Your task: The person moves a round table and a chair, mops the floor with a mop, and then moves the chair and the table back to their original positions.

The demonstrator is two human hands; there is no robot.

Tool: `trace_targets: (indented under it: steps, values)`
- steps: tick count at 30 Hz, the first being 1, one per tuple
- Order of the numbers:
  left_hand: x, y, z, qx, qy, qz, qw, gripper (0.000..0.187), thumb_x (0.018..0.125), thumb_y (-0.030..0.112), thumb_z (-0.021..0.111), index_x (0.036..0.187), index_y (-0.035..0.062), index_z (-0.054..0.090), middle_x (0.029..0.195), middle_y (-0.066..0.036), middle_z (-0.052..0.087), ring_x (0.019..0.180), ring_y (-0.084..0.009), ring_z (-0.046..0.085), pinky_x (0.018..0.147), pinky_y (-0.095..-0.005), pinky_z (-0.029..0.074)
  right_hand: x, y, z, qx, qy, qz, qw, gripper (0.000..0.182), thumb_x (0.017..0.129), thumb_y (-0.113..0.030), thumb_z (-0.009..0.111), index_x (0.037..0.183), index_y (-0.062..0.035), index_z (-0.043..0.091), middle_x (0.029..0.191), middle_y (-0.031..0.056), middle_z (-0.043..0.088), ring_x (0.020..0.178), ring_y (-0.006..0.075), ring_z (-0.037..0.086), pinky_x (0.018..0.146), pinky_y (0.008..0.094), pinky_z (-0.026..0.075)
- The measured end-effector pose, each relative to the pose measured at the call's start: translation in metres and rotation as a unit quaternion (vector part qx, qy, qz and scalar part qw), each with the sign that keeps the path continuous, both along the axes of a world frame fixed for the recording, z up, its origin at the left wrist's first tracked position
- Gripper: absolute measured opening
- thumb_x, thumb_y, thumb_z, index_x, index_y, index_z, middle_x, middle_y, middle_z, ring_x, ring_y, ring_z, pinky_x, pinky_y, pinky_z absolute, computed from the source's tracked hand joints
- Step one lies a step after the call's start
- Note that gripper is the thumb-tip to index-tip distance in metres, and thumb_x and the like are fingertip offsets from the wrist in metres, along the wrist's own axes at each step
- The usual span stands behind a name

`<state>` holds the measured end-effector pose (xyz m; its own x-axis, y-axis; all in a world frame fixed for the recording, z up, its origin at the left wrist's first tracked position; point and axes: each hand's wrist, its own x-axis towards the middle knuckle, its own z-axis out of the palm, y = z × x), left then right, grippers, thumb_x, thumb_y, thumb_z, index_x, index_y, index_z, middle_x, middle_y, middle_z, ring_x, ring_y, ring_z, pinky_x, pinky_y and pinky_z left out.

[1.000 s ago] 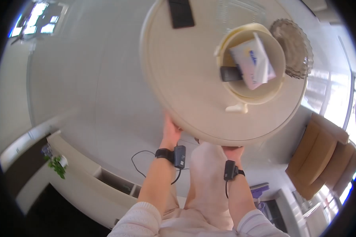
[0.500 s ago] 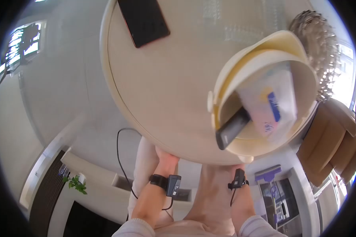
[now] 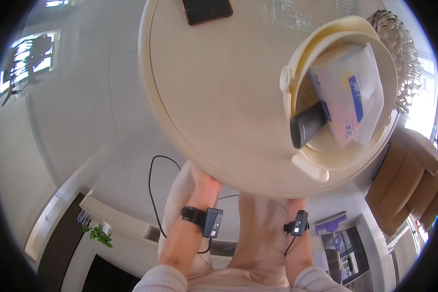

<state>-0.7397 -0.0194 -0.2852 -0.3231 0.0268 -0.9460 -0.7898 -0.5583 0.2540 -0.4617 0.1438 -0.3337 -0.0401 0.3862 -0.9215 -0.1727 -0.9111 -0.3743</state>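
My left hand (image 3: 205, 181) is at the near edge of the round cream table (image 3: 219, 112), its fingers hidden beneath the rim. My right hand (image 3: 297, 201) also meets the table's near edge, further right, and only a sliver by the wrist shows. What either hand grips, if anything, is out of sight. Above my right hand, on the tabletop, a cream basket with a handle (image 3: 293, 73) stands. Inside lie a tissue pack (image 3: 348, 97) in pink and white wrapping and a black remote-like object (image 3: 307, 125).
A dark phone (image 3: 207, 10) lies at the table's far side. Near the basket are a clear plastic tray (image 3: 297, 14) and a silvery textured object (image 3: 399, 53). A brown chair (image 3: 406, 180) stands right. A black cable (image 3: 151, 194) loops beside my left leg.
The view has shifted, so the table, phone and basket appear higher and further right. Both hands stay at the table's near edge.
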Motion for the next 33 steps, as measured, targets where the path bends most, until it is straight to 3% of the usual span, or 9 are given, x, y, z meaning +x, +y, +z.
trace_targets:
  steps: [6,8,14,17,19,21,24,26,33]
  values:
    - [-0.066,0.049,0.006,0.075,0.063,-0.001,0.995,0.036,0.088,0.034,0.042,0.112,0.0079,0.044,0.104,-0.004,0.053,0.091,-0.019,0.055,0.069,-0.0321,0.05,-0.099,0.053,0.02,0.046,0.058,-0.034,0.997,0.036,0.084,-0.035,0.044,0.108,-0.009,0.05,0.1,0.0045,0.056,0.094,0.0206,0.054,0.077,0.037,0.048]
    - [-0.092,0.068,0.01,0.081,0.093,-0.052,0.991,0.044,0.086,0.04,0.043,0.116,0.0083,0.042,0.11,-0.005,0.051,0.098,-0.0197,0.052,0.076,-0.0335,0.048,-0.141,0.069,0.03,0.057,0.07,-0.057,0.994,0.035,0.084,-0.034,0.044,0.108,-0.0094,0.05,0.099,0.0037,0.057,0.093,0.0202,0.054,0.077,0.0371,0.048]
    - [-0.163,0.109,0.003,0.194,0.141,-0.014,0.971,0.06,0.082,0.056,0.041,0.123,0.0123,0.038,0.125,-0.005,0.041,0.113,-0.022,0.042,0.091,-0.0382,0.039,-0.22,0.101,0.028,0.076,0.202,-0.058,0.975,0.035,0.084,-0.033,0.044,0.108,-0.009,0.05,0.104,0.0015,0.055,0.098,0.0214,0.052,0.083,0.0385,0.044]
    - [-0.192,0.132,0.005,0.158,0.253,-0.106,0.949,0.089,0.074,0.065,0.048,0.128,-0.0023,0.027,0.129,-0.016,0.035,0.118,-0.0279,0.036,0.096,-0.0433,0.032,-0.25,0.099,0.022,0.058,0.281,0.013,0.958,0.044,0.085,-0.041,0.042,0.112,-0.007,0.048,0.115,0.0036,0.05,0.11,0.0252,0.044,0.091,0.0443,0.036]
    - [-0.214,0.142,-0.011,0.139,0.279,-0.15,0.938,0.097,0.07,0.067,0.051,0.127,-0.0068,0.026,0.129,-0.02,0.033,0.119,-0.0292,0.034,0.097,-0.0445,0.03,-0.263,0.095,0.016,-0.043,0.293,0.053,0.954,0.057,0.085,-0.051,0.037,0.117,-0.0049,0.044,0.125,0.0053,0.043,0.119,0.0286,0.034,0.097,0.0498,0.027]
    - [-0.229,0.146,-0.028,0.066,0.218,-0.234,0.945,0.111,0.06,0.068,0.06,0.124,-0.0138,0.023,0.127,-0.025,0.032,0.119,-0.031,0.033,0.097,-0.0447,0.028,-0.259,0.094,0.022,-0.035,0.269,0.102,0.957,0.062,0.085,-0.055,0.033,0.119,-0.004,0.043,0.128,0.0063,0.04,0.121,0.0293,0.032,0.097,0.0505,0.026]
    - [-0.238,0.151,-0.02,0.052,0.191,-0.227,0.954,0.116,0.054,0.067,0.066,0.123,-0.0154,0.022,0.126,-0.027,0.033,0.118,-0.0327,0.034,0.097,-0.0438,0.029,-0.236,0.125,0.039,0.004,0.202,0.133,0.97,0.067,0.085,-0.059,0.026,0.12,-0.0036,0.041,0.13,0.0089,0.037,0.122,0.03,0.031,0.097,0.0513,0.025]
    - [-0.241,0.148,-0.016,0.045,0.192,-0.218,0.956,0.114,0.055,0.064,0.067,0.123,-0.0149,0.023,0.125,-0.027,0.033,0.119,-0.0321,0.034,0.097,-0.0423,0.029,-0.214,0.151,0.063,0.011,0.066,0.13,0.989,0.064,0.086,-0.057,0.025,0.123,-0.0065,0.038,0.131,0.01,0.036,0.12,0.0299,0.034,0.096,0.0505,0.027]
    - [-0.24,0.142,-0.022,-0.014,0.214,-0.224,0.951,0.093,0.062,0.053,0.071,0.117,-0.0124,0.033,0.113,-0.02,0.047,0.103,-0.0252,0.048,0.086,-0.0369,0.039,-0.18,0.255,0.127,0.106,-0.059,0.211,0.97,0.064,0.086,-0.056,0.031,0.131,-0.0124,0.026,0.134,0.0094,0.031,0.119,0.0288,0.035,0.091,0.0498,0.03]
